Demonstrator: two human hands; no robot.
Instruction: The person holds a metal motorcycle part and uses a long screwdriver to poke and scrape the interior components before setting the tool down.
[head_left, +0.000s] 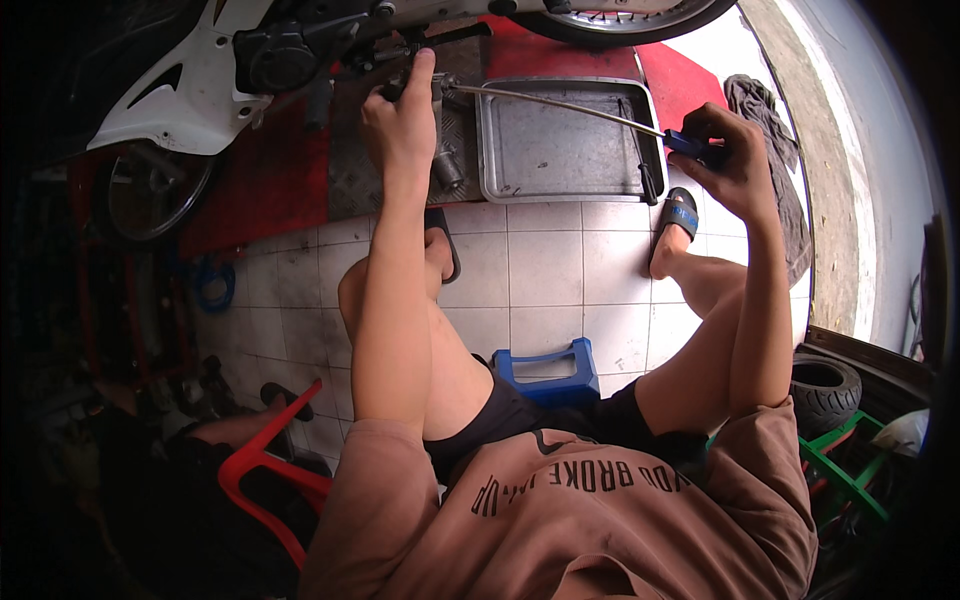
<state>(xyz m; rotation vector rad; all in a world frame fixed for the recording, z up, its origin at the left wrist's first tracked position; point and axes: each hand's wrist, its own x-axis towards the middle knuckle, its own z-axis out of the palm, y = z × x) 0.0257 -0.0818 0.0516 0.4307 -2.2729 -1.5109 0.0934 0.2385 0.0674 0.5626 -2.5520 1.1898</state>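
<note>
My right hand (735, 160) is closed around the blue handle of a long screwdriver (560, 103). Its thin shaft runs left over a grey metal tray, and the tip meets a small metal part (443, 88). My left hand (402, 120) is closed on that part, thumb pointing away from me, just below the motorbike's engine (280, 62). Most of the part is hidden by the fingers, so its exact kind does not show. Close to my left wrist, a metal cylinder (449, 168) lies on the patterned metal plate.
The grey tray (487, 150) holds a dark long-handled tool (645, 165). The white motorbike (180, 105) stands over a red platform (270, 190). A dark cloth (785, 190) lies at right, above a tire (828, 388). A blue stool (548, 385) and red chair (262, 475) are near me.
</note>
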